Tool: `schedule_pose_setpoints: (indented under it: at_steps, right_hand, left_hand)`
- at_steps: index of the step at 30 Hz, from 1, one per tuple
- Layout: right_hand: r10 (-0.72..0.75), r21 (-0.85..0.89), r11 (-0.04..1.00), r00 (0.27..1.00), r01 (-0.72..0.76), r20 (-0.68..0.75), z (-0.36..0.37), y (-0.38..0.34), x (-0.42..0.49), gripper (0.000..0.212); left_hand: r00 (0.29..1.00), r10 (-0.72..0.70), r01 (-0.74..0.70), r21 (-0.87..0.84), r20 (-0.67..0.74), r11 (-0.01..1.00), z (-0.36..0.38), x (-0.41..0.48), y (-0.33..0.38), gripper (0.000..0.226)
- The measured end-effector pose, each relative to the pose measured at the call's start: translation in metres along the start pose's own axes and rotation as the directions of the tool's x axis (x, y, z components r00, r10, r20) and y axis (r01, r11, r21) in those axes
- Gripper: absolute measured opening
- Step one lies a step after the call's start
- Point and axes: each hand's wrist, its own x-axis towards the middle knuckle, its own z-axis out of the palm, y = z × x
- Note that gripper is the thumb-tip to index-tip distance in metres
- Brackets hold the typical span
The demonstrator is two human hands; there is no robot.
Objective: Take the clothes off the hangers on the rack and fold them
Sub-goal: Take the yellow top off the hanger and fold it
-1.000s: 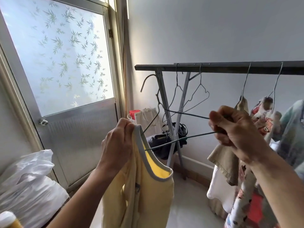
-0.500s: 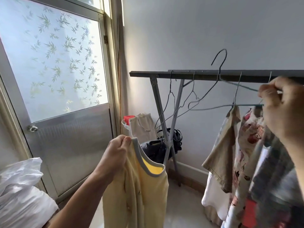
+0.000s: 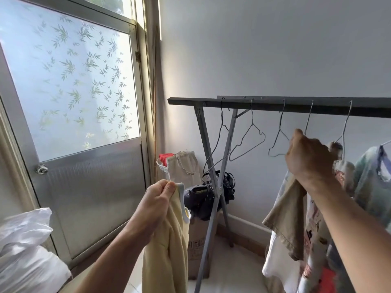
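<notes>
A: Since half a second back, the bare wire hanger (image 3: 279,134) is hanging hooked on the rack rail (image 3: 264,104), third hook from the rail's left end. The right hand (image 3: 309,159) is riding lower, alongside it.

B: Doing what?

A: Sitting against that hanger's right shoulder, fingers curling. I cannot tell whether it is gripping the wire; the back of the hand is hiding it.

B: Left?

A: The left hand (image 3: 156,201) is pinching the yellow top (image 3: 167,240) at its pale-trimmed neckline, thumb over the fabric. The top is hanging off any hanger, long axis straight down, running out of the bottom of the view.

B: Which way from the right hand?

A: Down and to its left, well apart, below the rail's left end. I'm judging the right hand will be needing to cross down to the neckline before any fold.

B: Anything nearer?

A: The beige garment (image 3: 287,218) is hanging just under the right wrist, from the next hook rightward. It's nearer, but the yellow top isn't folded yet.
</notes>
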Motion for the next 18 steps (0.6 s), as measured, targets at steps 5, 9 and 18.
schedule_pose_setpoints:
  at_steps: [5, 9, 18]
  right_hand:
    - [-0.045, -0.046, 0.998, 0.995, 0.050, 0.094, 0.016, -0.016, 0.005, 0.017]
    - [-0.048, -0.045, 0.998, 0.993, 0.053, 0.110, 0.035, -0.014, 0.001, 0.007]
    - [-0.164, 0.312, 0.946, 0.964, 0.092, 0.211, 0.021, -0.034, -0.065, 0.036]
  left_hand:
    - [0.999, -0.001, 0.001, 0.014, 0.036, 1.000, 0.006, -0.003, 0.007, 0.031]
    - [0.996, -0.004, 0.002, 0.022, 0.091, 1.000, 0.008, -0.003, 0.012, 0.032]
    - [0.970, 0.042, -0.086, 0.180, 0.239, 0.980, 0.005, -0.005, 0.040, 0.026]
